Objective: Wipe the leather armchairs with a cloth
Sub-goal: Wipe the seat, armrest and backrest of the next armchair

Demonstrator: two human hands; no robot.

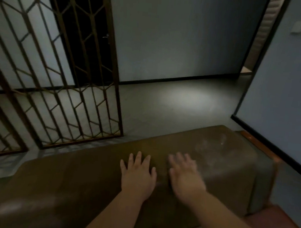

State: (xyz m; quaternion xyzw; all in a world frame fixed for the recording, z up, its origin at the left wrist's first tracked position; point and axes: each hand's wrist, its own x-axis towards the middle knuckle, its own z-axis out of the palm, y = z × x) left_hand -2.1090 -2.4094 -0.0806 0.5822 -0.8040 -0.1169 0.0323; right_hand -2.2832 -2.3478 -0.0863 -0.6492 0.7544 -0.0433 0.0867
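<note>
Fingers point(138, 158) of both hands are being held straight and spread: left hand point(138, 176) flat on the armchair point(85, 181), right hand point(186, 178) blurred just beside; nothing is being gripped.

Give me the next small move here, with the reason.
Probably fetch a cloth first: both the left hand and the right hand lie open and bare on the armchair back, no cloth shows, and a dusty patch remains.
</note>
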